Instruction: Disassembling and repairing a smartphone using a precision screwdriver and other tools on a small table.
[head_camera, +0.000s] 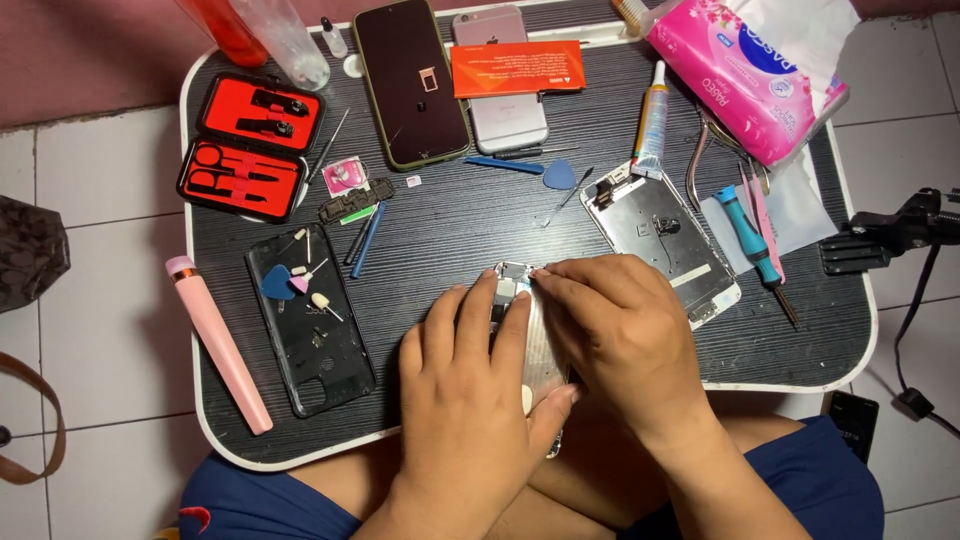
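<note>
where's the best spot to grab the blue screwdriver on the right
Probably the blue screwdriver's fat teal handle, pinched across its width from above. It lies flat on the table, handle toward the far edge and thin tip toward the near-right one. Pink tweezers lie close along its right side, so coming in from the left looks cleaner.

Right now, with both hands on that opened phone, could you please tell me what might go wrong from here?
1. The opened silver phone body overhangs the front edge of the dark lap table under the left hand and right hand; it could slip off.
2. The detached screen panel beside the right hand could be knocked.
3. The small pale bits on the black back cover might scatter if bumped.
</note>
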